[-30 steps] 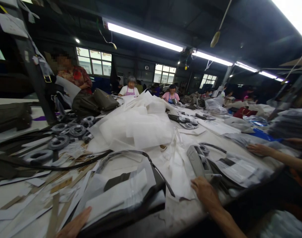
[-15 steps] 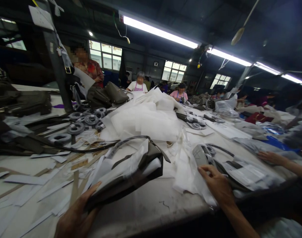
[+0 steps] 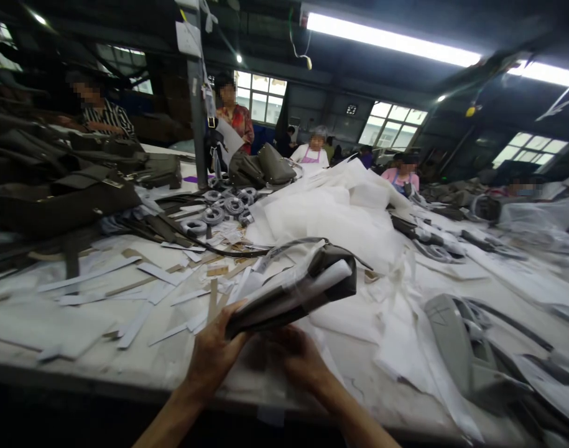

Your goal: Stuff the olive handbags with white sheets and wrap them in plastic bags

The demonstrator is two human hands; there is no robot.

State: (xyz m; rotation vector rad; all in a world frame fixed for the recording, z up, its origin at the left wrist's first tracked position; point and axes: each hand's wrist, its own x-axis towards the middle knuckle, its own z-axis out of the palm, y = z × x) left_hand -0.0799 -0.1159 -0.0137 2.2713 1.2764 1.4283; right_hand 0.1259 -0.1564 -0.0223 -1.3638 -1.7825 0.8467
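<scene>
A dark olive handbag [image 3: 284,295] with a long strap is lifted over the table, tilted with its right end higher. White wrapping covers part of it. My left hand [image 3: 216,348] grips its lower left end, thumb underneath and fingers behind. Just under the bag is my right hand [image 3: 303,361], its fingers blurred and in shadow. Thin, translucent material [image 3: 324,358] shows beside that hand; whether the hand holds it I cannot tell.
White sheets [image 3: 331,211] form a large heap behind the bag. Paper strips [image 3: 139,320] are scattered to the left, with coiled straps [image 3: 214,214] beyond. More bags lie at far left [image 3: 64,199] and right [image 3: 475,361]. Several people work across the table.
The view has turned left. My right hand has come from beside the bag on the right to beneath the held handbag. My left hand keeps its grip; the other person's arm has left view.
</scene>
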